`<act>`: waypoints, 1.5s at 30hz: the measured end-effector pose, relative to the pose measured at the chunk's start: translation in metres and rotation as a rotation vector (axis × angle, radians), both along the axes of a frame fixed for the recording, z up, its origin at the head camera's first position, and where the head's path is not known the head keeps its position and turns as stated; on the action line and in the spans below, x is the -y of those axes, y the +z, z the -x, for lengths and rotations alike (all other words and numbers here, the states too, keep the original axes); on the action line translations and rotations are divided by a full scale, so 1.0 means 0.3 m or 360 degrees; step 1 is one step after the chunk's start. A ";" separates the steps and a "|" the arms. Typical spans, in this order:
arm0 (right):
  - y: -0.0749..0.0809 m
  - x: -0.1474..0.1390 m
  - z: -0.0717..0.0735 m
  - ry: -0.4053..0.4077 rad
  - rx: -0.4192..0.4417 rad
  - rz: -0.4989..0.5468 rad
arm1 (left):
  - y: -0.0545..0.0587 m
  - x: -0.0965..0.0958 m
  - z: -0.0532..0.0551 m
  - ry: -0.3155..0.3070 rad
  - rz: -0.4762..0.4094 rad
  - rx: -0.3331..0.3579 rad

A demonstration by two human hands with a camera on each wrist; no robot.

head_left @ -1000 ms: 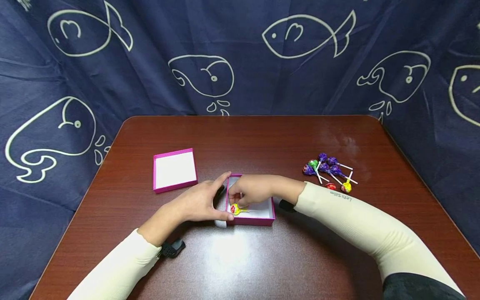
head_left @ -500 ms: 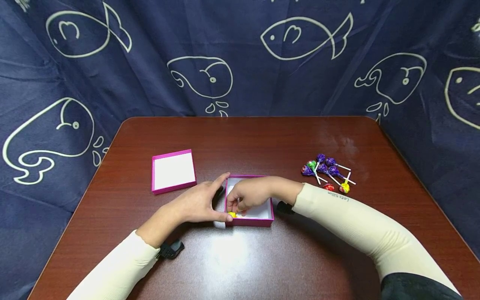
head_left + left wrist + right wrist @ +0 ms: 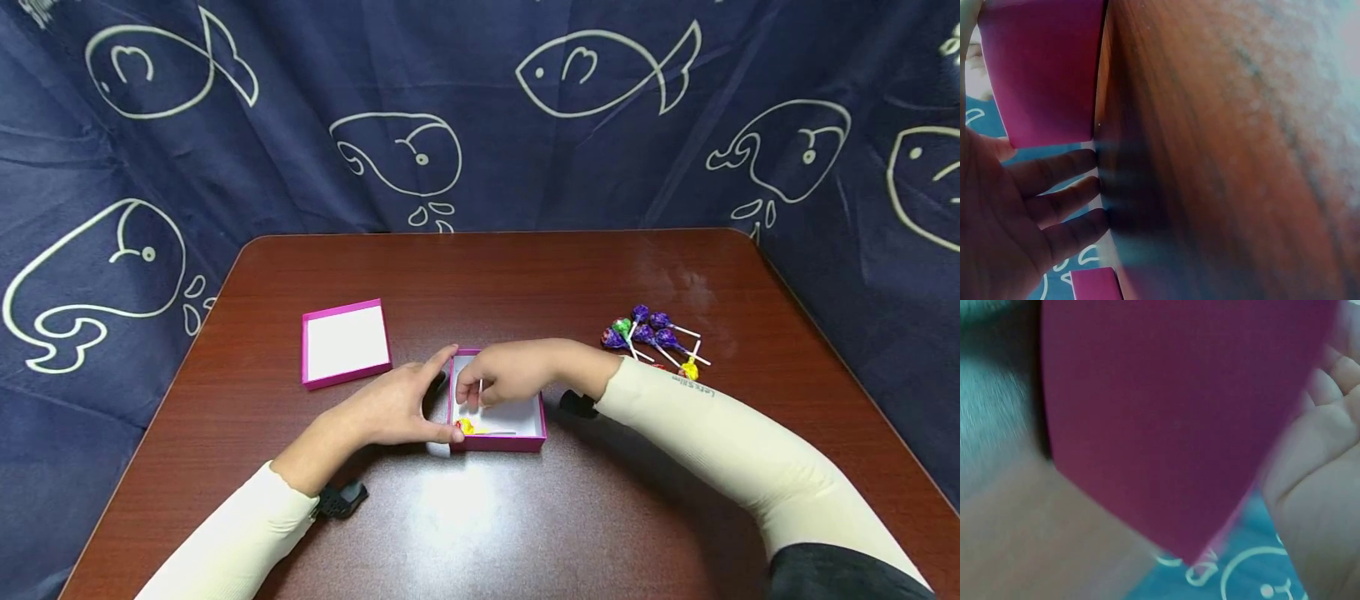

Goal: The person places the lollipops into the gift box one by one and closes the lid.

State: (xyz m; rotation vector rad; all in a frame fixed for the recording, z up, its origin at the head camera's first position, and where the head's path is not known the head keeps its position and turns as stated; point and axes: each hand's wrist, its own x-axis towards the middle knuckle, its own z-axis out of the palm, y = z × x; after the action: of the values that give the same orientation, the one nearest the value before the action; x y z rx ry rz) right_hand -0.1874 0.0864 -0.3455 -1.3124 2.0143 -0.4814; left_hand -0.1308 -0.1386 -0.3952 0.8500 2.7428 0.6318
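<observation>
In the head view a pink box with a white inside stands on the table. A yellow lollipop lies in its front left corner, stick along the front wall. My left hand spans the box's left side, thumb at the front corner and index finger at the back one. The left wrist view shows its other fingers extended below the box's end. Over the box's inside hangs my right hand, fingers loosely bent, behind the lollipop and apart from it. The box's outer wall fills much of the right wrist view.
A pink-rimmed box lid, white inside up, lies to the left behind the box. On the right is a loose pile of several lollipops, mostly purple, with a yellow lollipop beside my right sleeve. A blue curtain hangs behind the table.
My right hand has pushed the yellow lollipop against the front wall, let go of it and drawn back from it. The left hand has stayed at the box's left side.
</observation>
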 end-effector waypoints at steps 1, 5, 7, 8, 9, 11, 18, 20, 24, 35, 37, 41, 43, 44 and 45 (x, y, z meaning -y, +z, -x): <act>0.014 -0.011 0.002 -0.0009 -0.0013 0.0029 | 0.000 0.000 -0.001 0.0002 0.0000 0.0005; 0.089 -0.072 0.008 -0.0100 -0.0045 0.0154 | 0.000 0.002 -0.004 0.0006 0.0000 0.0022; 0.129 -0.112 0.010 -0.0182 -0.0047 0.0206 | -0.001 0.002 -0.005 0.0015 0.0010 0.0026; 0.146 -0.136 0.011 -0.0225 -0.0054 0.0228 | -0.001 0.001 -0.006 0.0017 0.0010 0.0027; 0.161 -0.162 0.012 -0.0267 -0.0058 0.0252 | -0.001 0.000 -0.006 0.0018 0.0009 0.0027; 0.177 -0.217 0.015 -0.0355 -0.0076 0.0284 | 0.001 -0.002 -0.005 0.0020 0.0009 0.0029; 0.156 -0.416 0.013 -0.0624 -0.0135 0.0252 | 0.000 -0.007 -0.005 0.0009 0.0037 0.0033; 0.138 -0.467 0.009 -0.0677 -0.0139 0.0233 | 0.001 -0.006 -0.005 0.0010 0.0040 0.0034; 0.102 -0.551 -0.003 -0.0749 -0.0135 0.0217 | 0.004 -0.002 -0.006 0.0025 0.0037 0.0026; 0.028 -0.751 -0.089 -0.0943 -0.0169 0.0272 | 0.002 -0.005 -0.009 0.0039 0.0036 0.0040; 0.014 -0.789 -0.107 -0.0957 -0.0224 0.0309 | 0.001 -0.005 -0.009 0.0038 0.0042 0.0045; -0.002 -0.855 -0.140 -0.1021 -0.0326 0.0336 | 0.003 -0.006 -0.005 0.0029 0.0044 0.0045; -0.009 -0.882 -0.156 -0.1044 -0.0385 0.0319 | 0.005 -0.006 -0.003 0.0027 0.0044 0.0045; -0.013 -0.894 -0.164 -0.1056 -0.0400 0.0305 | 0.007 -0.005 -0.002 0.0027 0.0040 0.0045; -0.018 -0.904 -0.171 -0.1064 -0.0401 0.0295 | 0.008 -0.005 -0.002 0.0029 0.0042 0.0046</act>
State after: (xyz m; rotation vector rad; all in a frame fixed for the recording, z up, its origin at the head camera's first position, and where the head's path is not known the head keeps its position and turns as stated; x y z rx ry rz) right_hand -0.1360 0.3577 -0.3509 -0.7938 2.6700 -0.8523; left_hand -0.1302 -0.1371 -0.3929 0.8044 2.7301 0.6055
